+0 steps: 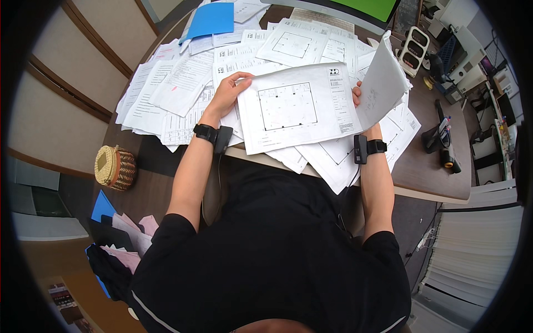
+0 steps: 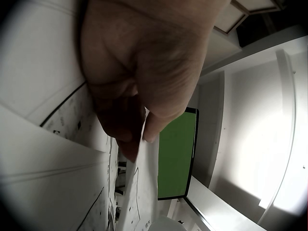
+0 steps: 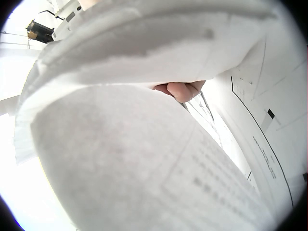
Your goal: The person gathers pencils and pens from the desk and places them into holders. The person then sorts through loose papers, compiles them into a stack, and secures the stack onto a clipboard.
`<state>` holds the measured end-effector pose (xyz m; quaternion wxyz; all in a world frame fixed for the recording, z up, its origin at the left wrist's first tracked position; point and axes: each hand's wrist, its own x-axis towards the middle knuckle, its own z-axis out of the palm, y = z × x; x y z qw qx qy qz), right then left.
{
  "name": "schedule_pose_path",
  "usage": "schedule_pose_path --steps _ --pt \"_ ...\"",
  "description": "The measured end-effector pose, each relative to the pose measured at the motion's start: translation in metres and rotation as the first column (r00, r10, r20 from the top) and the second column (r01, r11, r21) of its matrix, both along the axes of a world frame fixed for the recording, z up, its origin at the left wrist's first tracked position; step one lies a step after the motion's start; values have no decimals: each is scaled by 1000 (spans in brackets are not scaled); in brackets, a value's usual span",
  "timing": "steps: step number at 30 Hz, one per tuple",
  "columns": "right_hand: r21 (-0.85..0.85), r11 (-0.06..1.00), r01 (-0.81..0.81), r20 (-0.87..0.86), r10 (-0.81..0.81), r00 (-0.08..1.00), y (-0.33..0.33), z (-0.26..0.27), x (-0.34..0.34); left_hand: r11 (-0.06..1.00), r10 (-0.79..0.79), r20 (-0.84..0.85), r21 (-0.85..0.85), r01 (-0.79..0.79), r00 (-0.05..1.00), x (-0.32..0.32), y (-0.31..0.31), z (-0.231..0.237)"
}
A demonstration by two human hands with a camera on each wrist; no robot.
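Observation:
A large floor plan sheet (image 1: 300, 108), printed with a black-outlined room, is held up over the desk's front edge. My left hand (image 1: 227, 94) pinches its upper left corner; in the left wrist view the thumb and fingers of that hand (image 2: 144, 72) grip the paper's edge. On the sheet's right side, my right hand (image 1: 356, 95) holds a bundle of turned-back sheets (image 1: 384, 83) that stands up and curls. Those sheets hide most of the right hand; only fingertips (image 3: 185, 90) show beneath them in the right wrist view.
Loose printed papers (image 1: 183, 83) spread over the desk, with a blue folder (image 1: 211, 19) at the back left. A monitor (image 1: 355, 11) stands behind. To the right are a white organizer (image 1: 413, 51) and a pen holder (image 1: 436, 136). A woven basket (image 1: 115, 167) sits at left.

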<state>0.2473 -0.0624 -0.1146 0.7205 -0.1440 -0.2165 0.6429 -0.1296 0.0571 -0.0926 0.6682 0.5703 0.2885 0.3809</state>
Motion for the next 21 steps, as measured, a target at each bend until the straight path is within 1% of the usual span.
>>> schedule_pose_path --steps 8,11,13,16,21 --pt "-9 1000 17 -3 -17 1000 -2 3 -4 1000 10 3 0 -10 1000 1 0 0" --pt "17 1000 15 27 -16 1000 -5 1 -6 999 -15 -5 -29 14 1000 -1 -2 -1" --pt "32 999 -7 17 6 1000 -2 2 -4 999 50 -19 -1 -50 999 3 -2 1" --pt "-13 1000 23 16 -23 1000 -4 3 -6 1000 7 -3 -1 -7 1000 0 -3 2" --pt "-14 1000 15 -19 -15 1000 -5 6 -8 1000 3 7 11 -3 1000 0 -1 1"
